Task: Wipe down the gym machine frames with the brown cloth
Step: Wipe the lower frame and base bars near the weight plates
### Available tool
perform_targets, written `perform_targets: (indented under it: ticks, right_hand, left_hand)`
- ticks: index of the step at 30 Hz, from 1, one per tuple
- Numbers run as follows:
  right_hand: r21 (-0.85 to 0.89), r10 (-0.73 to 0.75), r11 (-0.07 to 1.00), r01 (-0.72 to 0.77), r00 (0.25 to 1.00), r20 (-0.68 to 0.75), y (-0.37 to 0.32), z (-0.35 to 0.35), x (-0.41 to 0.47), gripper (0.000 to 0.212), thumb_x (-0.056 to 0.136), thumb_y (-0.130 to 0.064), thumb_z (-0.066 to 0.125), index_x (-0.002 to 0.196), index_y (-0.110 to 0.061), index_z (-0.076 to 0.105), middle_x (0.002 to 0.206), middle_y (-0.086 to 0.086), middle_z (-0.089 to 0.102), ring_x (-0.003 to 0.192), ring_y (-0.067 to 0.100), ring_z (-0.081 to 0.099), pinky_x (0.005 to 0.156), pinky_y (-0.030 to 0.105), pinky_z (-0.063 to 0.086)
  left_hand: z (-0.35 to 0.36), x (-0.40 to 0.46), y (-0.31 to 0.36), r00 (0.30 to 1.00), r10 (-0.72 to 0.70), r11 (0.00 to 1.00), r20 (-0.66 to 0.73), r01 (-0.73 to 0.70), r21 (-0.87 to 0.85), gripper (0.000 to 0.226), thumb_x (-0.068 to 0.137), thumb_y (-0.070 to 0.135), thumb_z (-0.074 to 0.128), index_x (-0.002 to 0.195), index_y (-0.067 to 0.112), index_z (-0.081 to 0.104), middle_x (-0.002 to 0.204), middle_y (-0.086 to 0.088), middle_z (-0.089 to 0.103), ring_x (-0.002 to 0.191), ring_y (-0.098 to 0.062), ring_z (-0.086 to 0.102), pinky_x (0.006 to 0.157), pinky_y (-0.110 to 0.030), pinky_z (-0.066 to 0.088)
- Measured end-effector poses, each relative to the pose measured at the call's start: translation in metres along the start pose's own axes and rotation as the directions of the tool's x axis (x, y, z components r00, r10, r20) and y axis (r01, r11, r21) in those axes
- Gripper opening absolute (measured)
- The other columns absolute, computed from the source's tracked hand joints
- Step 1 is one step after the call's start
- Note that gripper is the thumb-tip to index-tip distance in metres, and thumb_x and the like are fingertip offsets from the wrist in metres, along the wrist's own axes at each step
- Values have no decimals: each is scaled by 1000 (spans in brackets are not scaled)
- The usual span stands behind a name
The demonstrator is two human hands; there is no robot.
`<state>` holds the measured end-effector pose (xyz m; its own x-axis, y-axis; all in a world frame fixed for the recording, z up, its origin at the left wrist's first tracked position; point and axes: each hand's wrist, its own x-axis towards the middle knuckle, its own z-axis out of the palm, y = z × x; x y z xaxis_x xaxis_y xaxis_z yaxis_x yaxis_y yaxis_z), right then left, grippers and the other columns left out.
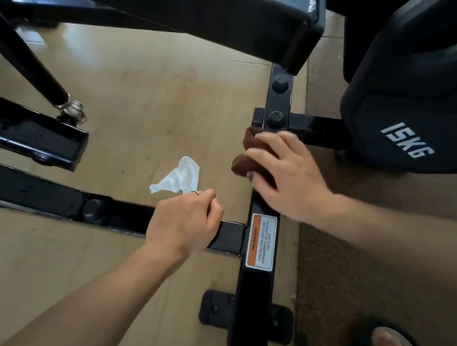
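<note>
Hiding most of brown cloth (251, 154), right hand (287, 175) presses it, fingers spread flat, onto black floor bar (265, 259) above warning label (261, 241); left hand (186, 218) curled, pinching white tissue (178, 177) left of label; tissue's held end hidden

head cam | steep downward, forward | close over floor frame bar (257, 237) | one view
</note>
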<state>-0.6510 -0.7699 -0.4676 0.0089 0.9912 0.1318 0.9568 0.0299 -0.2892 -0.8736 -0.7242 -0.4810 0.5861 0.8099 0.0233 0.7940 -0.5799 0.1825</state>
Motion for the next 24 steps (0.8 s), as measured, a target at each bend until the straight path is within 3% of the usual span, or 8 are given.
perform_targets:
  ticks: [5,9,13,17,19,24]
  right_hand:
    - [80,-185,979,186,983,-19,-20,16,-65,35,98,-41,54,131,-29,60,149,1,48,139,31,40,117,50,33]
    - [23,-361,932,361,932,14,10,9,-36,35,99,-35,55,130,-23,63,144,5,54,133,34,44,114,48,36]
    - [18,-110,994,112,992,-57,31,0,16,35,101,-31,58,133,-19,64,146,8,52,134,36,41,112,55,37]
    - [69,64,996,-58,994,-93,11,4,5,37,100,-34,54,134,-21,63,150,6,47,137,33,35,115,55,34]
    - [107,30,994,-20,995,-91,-12,8,-31,41,99,-37,49,134,-21,63,150,6,48,138,34,35,115,56,33]
    - [169,-215,962,214,977,-16,-51,21,-120,37,104,-41,44,137,-30,57,153,-1,44,142,29,32,120,50,28]
  left_hand:
    - [1,3,1,999,-12,1000,39,11,29,28,98,36,34,77,20,43,65,4,48,63,-27,52,56,-36,29]
    - [-1,3,1,998,-10,999,66,7,43,28,99,35,33,77,21,45,66,4,51,62,-24,53,57,-36,38]
    - [-2,2,3,996,-39,998,82,36,45,27,99,33,34,77,20,45,65,5,48,63,-23,50,58,-36,35]
    - [-5,1,5,995,-41,999,92,38,39,28,99,32,34,77,20,45,66,5,51,63,-23,52,61,-38,44]
    - [-5,1,5,996,-41,999,82,38,39,29,100,32,35,76,20,46,65,5,51,63,-23,53,61,-39,45]
    - [-2,2,3,998,-41,997,56,37,71,28,99,33,35,78,20,49,67,6,50,66,-26,53,59,-36,32]
